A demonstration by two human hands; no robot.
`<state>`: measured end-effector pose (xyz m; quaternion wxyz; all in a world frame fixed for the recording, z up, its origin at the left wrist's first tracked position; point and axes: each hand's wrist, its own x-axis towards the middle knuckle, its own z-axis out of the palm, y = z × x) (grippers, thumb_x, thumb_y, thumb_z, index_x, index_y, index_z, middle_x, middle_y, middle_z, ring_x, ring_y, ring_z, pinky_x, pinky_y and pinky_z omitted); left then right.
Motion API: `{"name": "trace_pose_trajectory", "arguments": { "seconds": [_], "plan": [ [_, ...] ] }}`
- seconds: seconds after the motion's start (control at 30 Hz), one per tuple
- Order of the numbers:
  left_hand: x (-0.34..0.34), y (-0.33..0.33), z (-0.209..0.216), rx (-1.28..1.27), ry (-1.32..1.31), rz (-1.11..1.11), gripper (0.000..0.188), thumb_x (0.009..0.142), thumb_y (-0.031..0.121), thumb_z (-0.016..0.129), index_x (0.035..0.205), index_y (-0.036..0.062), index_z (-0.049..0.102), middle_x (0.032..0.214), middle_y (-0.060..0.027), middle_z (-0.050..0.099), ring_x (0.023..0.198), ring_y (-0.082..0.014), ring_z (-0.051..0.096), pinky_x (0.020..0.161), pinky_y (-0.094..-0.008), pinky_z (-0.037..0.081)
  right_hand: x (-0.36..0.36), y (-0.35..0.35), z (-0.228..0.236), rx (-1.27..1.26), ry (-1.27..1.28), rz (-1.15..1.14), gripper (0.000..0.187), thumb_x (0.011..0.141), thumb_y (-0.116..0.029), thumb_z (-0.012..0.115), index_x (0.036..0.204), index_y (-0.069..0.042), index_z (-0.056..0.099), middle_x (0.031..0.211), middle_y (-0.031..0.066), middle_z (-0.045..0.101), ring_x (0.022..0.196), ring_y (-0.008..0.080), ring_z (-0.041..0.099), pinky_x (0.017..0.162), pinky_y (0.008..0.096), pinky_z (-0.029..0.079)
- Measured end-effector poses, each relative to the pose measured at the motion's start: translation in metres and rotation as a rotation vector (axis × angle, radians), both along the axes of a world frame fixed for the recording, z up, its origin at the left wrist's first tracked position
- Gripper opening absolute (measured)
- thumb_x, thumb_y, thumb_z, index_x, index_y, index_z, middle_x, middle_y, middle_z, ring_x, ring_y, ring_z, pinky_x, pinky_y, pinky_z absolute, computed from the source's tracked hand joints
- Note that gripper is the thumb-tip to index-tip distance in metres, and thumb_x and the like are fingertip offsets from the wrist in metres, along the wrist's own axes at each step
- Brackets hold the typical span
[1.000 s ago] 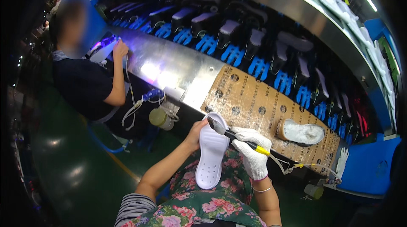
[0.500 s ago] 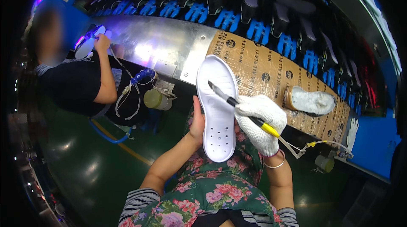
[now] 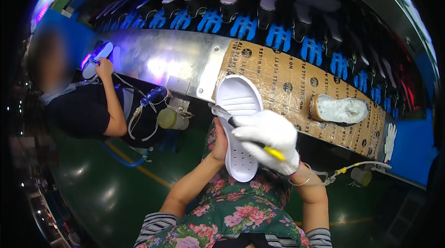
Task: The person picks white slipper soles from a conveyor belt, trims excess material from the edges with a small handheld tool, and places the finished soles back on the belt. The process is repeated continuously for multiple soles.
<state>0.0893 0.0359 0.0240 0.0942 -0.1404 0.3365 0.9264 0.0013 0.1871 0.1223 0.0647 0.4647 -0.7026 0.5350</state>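
A white shoe sole (image 3: 238, 104), with a raised rim and small holes near its lower end, is held upright before my lap. My bare left hand (image 3: 219, 144) grips it along its left side, thumb showing; the other fingers are hidden behind the sole. My right hand (image 3: 271, 139), in a white knitted glove, closes around a brush (image 3: 222, 111) with a dark handle and a yellow section. Its tip lies at the sole's left rim, just above my left thumb. A clear tube (image 3: 320, 182) runs toward the gloved hand from the right.
Printed cardboard (image 3: 259, 79) under clear film covers the bench, bearing a tan-edged sole-shaped piece (image 3: 344, 110) with a whitish top. A white glove (image 3: 390, 142) hangs at right. Behind, blue holders (image 3: 243, 28) line a rack of dark shoe uppers. At left, a co-worker (image 3: 88, 104) handles another sole.
The brush has moved from the sole's inner face to its left rim, my gloved hand shifting left and down. The sole has tilted and sits slightly lower.
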Motion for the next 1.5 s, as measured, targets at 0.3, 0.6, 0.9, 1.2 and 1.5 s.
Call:
{"name": "trace_pose_trajectory", "arguments": {
  "seconds": [0.3, 0.6, 0.9, 1.2, 1.5],
  "plan": [
    [-0.007, -0.019, -0.003, -0.051, 0.006, -0.045, 0.106, 0.093, 0.09, 0.015, 0.165, 0.0128, 0.028, 0.161, -0.0131, 0.045, 0.146, -0.0291, 0.048, 0.122, -0.0466, 0.04, -0.001, -0.007, -0.026, -0.019, 0.133, -0.029, 0.036, 0.074, -0.003, 0.081, 0.109, -0.009, 0.077, 0.114, 0.0144, 0.077, 0.097, 0.0325, 0.075, 0.084, 0.0407, 0.059],
    [-0.025, -0.019, 0.001, -0.131, 0.127, 0.039, 0.106, 0.093, 0.09, 0.012, 0.165, 0.0124, 0.028, 0.159, -0.014, 0.047, 0.145, -0.0302, 0.049, 0.122, -0.0475, 0.039, 0.01, -0.006, -0.033, 0.006, 0.228, -0.093, 0.039, 0.072, -0.009, 0.075, 0.111, -0.005, 0.077, 0.11, 0.0154, 0.077, 0.096, 0.0356, 0.075, 0.077, 0.0431, 0.06],
    [-0.031, -0.026, -0.02, 0.23, 0.189, 0.116, 0.113, 0.087, 0.097, 0.019, 0.16, 0.0119, 0.035, 0.146, -0.014, 0.056, 0.128, -0.0302, 0.06, 0.107, -0.0474, 0.05, 0.002, 0.008, -0.032, -0.063, 0.155, -0.145, 0.034, 0.074, -0.003, 0.082, 0.108, -0.009, 0.078, 0.113, 0.0148, 0.077, 0.098, 0.0329, 0.075, 0.081, 0.0409, 0.059],
    [-0.045, -0.029, -0.017, 0.285, 0.175, 0.059, 0.135, 0.064, 0.111, 0.03, 0.141, 0.0026, 0.051, 0.115, -0.0241, 0.067, 0.101, -0.035, 0.068, 0.087, -0.0459, 0.057, 0.002, 0.016, -0.029, -0.089, 0.033, -0.102, 0.031, 0.076, -0.007, 0.082, 0.107, -0.012, 0.08, 0.11, 0.0118, 0.078, 0.092, 0.0296, 0.076, 0.079, 0.0395, 0.06],
    [-0.067, -0.032, -0.018, 0.416, 0.5, -0.142, 0.134, 0.062, 0.109, 0.043, 0.131, -0.0049, 0.057, 0.104, -0.0223, 0.064, 0.091, -0.0349, 0.065, 0.085, -0.0496, 0.053, 0.006, 0.017, -0.033, -0.071, 0.011, -0.06, 0.03, 0.073, -0.005, 0.084, 0.102, -0.01, 0.079, 0.108, 0.0128, 0.079, 0.091, 0.0304, 0.076, 0.077, 0.0387, 0.059]
  ]
}}
